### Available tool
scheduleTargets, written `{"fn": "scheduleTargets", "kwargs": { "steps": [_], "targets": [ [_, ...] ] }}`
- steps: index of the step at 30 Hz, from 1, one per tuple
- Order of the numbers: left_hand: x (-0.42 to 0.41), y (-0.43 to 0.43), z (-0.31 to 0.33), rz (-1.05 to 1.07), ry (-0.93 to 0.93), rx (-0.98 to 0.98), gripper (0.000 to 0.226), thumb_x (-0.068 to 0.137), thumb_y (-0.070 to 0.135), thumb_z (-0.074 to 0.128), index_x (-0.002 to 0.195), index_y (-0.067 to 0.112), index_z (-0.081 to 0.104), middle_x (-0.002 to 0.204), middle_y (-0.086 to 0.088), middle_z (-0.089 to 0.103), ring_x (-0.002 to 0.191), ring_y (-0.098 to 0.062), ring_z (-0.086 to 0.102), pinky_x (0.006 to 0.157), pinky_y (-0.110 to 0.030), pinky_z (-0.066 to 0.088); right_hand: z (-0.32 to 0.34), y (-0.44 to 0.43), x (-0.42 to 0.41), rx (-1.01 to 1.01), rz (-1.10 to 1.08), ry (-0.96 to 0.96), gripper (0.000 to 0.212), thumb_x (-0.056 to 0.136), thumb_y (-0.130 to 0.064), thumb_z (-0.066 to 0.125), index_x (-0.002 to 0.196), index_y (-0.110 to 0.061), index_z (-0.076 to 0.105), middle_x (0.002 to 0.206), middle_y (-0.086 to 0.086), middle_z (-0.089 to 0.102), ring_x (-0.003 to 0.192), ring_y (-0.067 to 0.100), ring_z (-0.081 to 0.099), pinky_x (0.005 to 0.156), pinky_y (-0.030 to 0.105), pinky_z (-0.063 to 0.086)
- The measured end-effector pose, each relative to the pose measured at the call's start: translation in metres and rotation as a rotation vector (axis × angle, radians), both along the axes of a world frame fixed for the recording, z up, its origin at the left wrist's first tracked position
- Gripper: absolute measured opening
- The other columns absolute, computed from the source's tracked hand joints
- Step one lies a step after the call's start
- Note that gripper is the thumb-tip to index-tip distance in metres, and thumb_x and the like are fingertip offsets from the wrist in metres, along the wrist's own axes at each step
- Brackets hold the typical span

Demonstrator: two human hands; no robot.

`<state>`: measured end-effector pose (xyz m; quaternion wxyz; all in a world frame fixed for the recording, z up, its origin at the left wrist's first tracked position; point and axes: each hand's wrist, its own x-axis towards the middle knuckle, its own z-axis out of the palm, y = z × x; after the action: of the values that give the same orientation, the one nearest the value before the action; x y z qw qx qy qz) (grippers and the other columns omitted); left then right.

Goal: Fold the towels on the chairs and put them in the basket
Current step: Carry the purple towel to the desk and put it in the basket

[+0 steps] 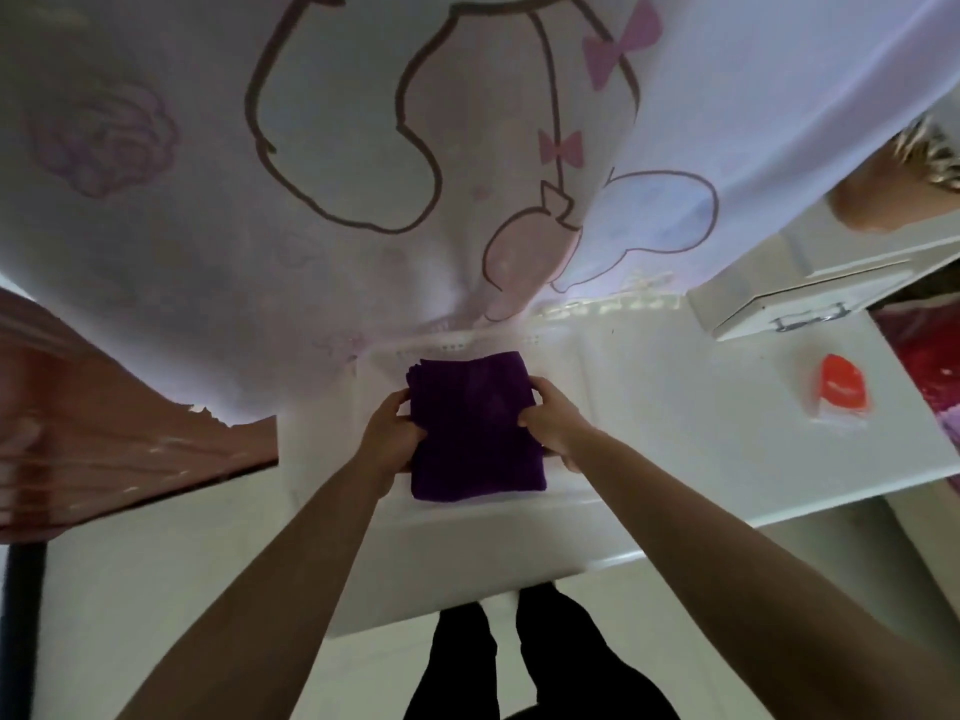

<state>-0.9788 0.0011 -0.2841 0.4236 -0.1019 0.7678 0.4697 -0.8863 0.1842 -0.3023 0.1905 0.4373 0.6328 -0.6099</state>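
Purple towel (475, 428): it is seen folded into a thick, roughly rectangular pad, with stacked layers showing at its far left corner. It is placed on the white counter (675, 433), close to the near edge and between the two hands.
Left hand (389, 433): the towel's left edge is grasped, with the thumb laid over the top face and the fingers tucked beneath.
Right hand (558, 423): the towel's right edge is grasped in the same way, with the thumb lying on the cloth and the fingers curled under the side.
Contact with counter: whether the towel is lying fully on the counter or is raised slightly off it cannot be told.
Printed sheet (363, 148): a pale cloth with brown cartoon outlines and pink bows is hung across the upper part of the view, just beyond the towel's far edge.
White box (800, 298): it is set on the counter to the right, well apart from the towel, and a metal handle is seen on its near face.
Orange packet (844, 389): it is laid on the counter near the box, in a clear wrapper.
Brown panel (104, 407): a glossy reddish-brown surface is seen at the left, beside the counter.
Legs (519, 662): dark trousers are seen below the counter's edge, above a pale floor (182, 589).
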Motion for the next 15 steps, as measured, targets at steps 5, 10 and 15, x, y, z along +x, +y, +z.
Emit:
{"fn": "scheduleTargets", "kwargs": {
  "steps": [5, 10, 15],
  "targets": [
    [-0.006, 0.004, -0.034, 0.045, -0.018, 0.009, 0.067, 0.089, -0.005, 0.049, 0.146, 0.028, 0.039, 0.124, -0.008, 0.064, 0.098, -0.022, 0.066, 0.070, -0.033, 0.057, -0.024, 0.001, 0.000, -0.006, -0.070, -0.024, 0.071, 0.087, 0.006, 0.037, 0.149, -0.030, 0.038, 0.133, 0.006, 0.056, 0.113, 0.029, 0.059, 0.087, 0.043, 0.057],
    [-0.002, 0.012, -0.047, 0.029, 0.129, -0.111, 0.071, 0.086, 0.000, 0.045, 0.150, 0.025, 0.030, 0.133, -0.007, 0.055, 0.103, -0.022, 0.059, 0.091, -0.041, 0.054, -0.033, -0.004, 0.000, 0.133, -0.005, -0.062, 0.073, 0.087, -0.002, 0.042, 0.154, -0.030, 0.031, 0.135, 0.008, 0.057, 0.114, 0.029, 0.060, 0.097, 0.047, 0.055],
    [-0.010, 0.012, -0.034, -0.755, 0.472, -0.369, 0.102, 0.082, 0.014, 0.064, 0.156, 0.025, -0.006, 0.162, -0.012, -0.011, 0.148, -0.035, 0.012, 0.116, -0.047, 0.031, -0.015, 0.006, 0.007, 0.548, 0.656, -0.041, 0.111, 0.085, -0.032, 0.073, 0.158, -0.032, -0.010, 0.165, 0.014, 0.004, 0.141, 0.039, 0.036, 0.108, 0.045, 0.045]
  ]
}}
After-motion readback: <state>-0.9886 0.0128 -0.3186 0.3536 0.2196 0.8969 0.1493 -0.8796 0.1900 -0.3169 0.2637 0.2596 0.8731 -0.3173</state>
